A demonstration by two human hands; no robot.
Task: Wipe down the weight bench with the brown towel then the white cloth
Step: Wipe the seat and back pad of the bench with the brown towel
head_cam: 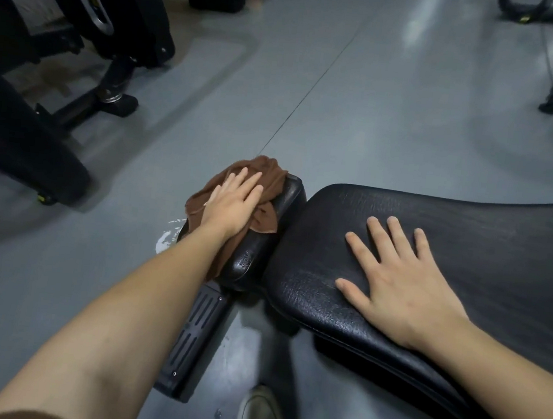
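So left hand (234, 201) presses flat on brown towel (267, 187) to scrub the seat pad (263, 252); right hand (404, 286) lies fingers spread on the weight bench (488, 240), bracing it.

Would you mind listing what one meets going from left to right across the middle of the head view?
Black machine base → brown towel under the left hand → small bench pad → right hand flat on the long bench pad.

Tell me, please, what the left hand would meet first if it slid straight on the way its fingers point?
The left hand lies flat on the brown towel, fingers pointing up the frame. It would probably cross the rest of the towel, then run off the small pad's far edge over bare grey floor.
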